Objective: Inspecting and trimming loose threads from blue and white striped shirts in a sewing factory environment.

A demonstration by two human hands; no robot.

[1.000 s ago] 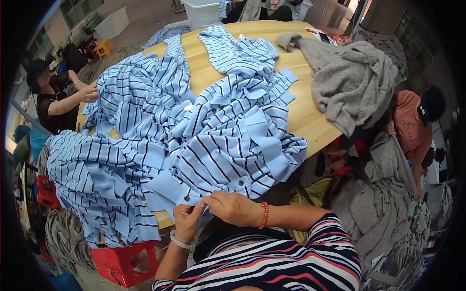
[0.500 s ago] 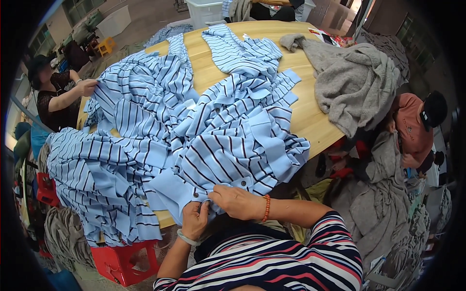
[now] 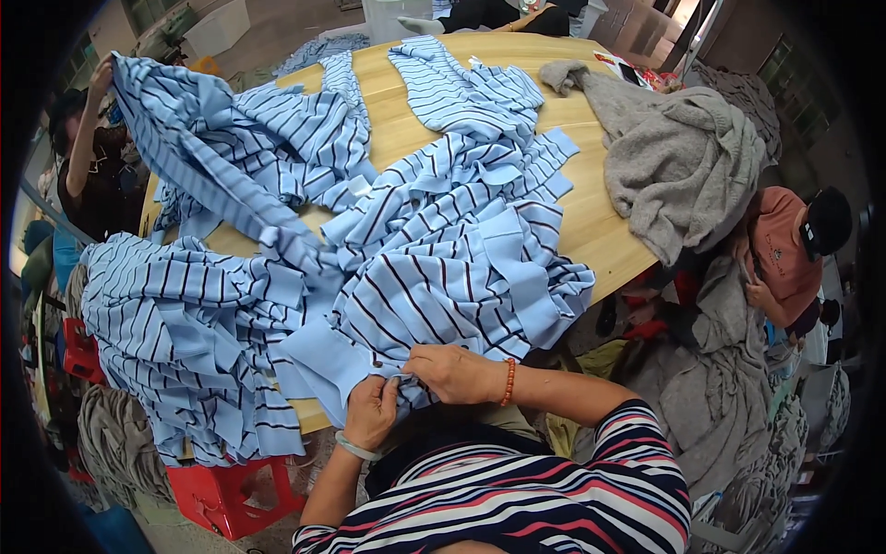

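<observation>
A light-blue knit garment with dark stripes (image 3: 415, 295) lies bunched at the table's near edge, its plain blue band hanging toward me. My left hand (image 3: 371, 411) pinches that band between thumb and fingers. Close beside it, my right hand (image 3: 454, 373) has its fingers curled shut on the same edge. A small dark button (image 3: 377, 364) shows on the band just above my left fingers. What lies between my fingertips is too small to make out.
Striped garments (image 3: 175, 323) are heaped on the left of the wooden table (image 3: 604, 249). A co-worker's raised hand (image 3: 100, 81) lifts one at far left. A grey-brown knit (image 3: 688, 171) lies at right, near another person (image 3: 784, 245). A red stool (image 3: 226, 499) stands below the left edge.
The co-worker at far left has raised a striped garment high off the pile. My hands have stayed at the band, with my right hand shifted slightly. The person at right has moved their arms.
</observation>
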